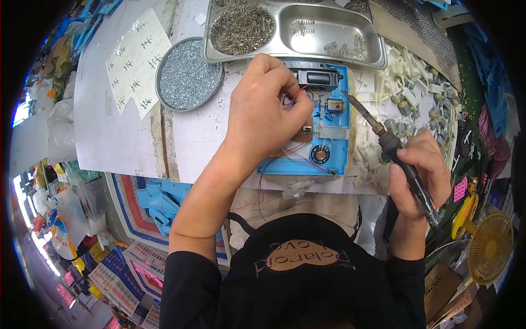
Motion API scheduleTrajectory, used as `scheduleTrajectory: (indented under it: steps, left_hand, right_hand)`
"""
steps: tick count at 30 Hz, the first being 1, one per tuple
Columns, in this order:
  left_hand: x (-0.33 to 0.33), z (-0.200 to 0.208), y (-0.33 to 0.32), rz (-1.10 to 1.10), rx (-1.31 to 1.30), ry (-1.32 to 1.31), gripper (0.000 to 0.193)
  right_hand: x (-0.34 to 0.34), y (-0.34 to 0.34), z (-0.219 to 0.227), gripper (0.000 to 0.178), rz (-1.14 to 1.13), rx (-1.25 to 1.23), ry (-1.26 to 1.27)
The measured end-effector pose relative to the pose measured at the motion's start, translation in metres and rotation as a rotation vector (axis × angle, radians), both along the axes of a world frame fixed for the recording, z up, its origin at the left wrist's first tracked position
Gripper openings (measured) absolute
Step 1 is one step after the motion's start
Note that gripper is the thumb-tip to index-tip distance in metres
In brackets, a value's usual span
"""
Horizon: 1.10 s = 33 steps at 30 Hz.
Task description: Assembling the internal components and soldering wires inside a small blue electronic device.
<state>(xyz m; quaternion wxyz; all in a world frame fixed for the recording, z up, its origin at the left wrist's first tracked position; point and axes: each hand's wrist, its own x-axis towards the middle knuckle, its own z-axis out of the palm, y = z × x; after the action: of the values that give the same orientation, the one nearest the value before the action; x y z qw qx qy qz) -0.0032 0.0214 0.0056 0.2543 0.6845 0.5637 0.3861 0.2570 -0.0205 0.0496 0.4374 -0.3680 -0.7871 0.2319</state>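
Note:
My left hand [269, 112] is closed in a pinch over a blue plastic housing [341, 149], with thin red and dark wires [296, 96] at its fingertips. Inside the housing sit a black rectangular part [318, 79], a small round speaker [320, 154] and a brown circuit board [304, 135], partly covered by the hand. Fine red and black wires loop across the lower half. My right hand [423, 174] grips a soldering iron [391, 145] by its dark handle. Its tip points up and left, close to the housing's right edge; whether it touches cannot be made out.
Beyond the housing stands a metal tray [378, 50] with springs in its compartments. A round dish of small screws [189, 74] and a marked paper sheet [137, 60] lie left. White plastic parts [405, 82] pile up right, above a yellow fan [491, 248]. Blue parts [159, 205] fill a box lower left.

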Motion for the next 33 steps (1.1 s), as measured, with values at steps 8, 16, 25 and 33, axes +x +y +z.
scheduleTrajectory:
  steps: [8,16,25,33]
  left_hand:
    - [-0.007,0.017,-0.02,-0.324,0.21,0.129,0.019]
    - [-0.001,0.006,-0.007,-0.633,0.146,0.206,0.015]
    - [0.001,0.008,-0.014,-0.368,-0.363,-0.189,0.007]
    - [0.003,0.008,-0.017,-0.373,-0.26,-0.147,0.008]
  right_hand:
    - [0.019,-0.007,-0.003,0.028,-0.071,-0.006,0.068]
    - [0.024,-0.015,-0.005,0.03,-0.132,-0.076,0.15]
    - [-0.044,0.001,-0.029,0.044,-0.154,-0.31,0.124]
    - [-0.063,0.005,-0.048,0.042,-0.203,-0.295,0.233]
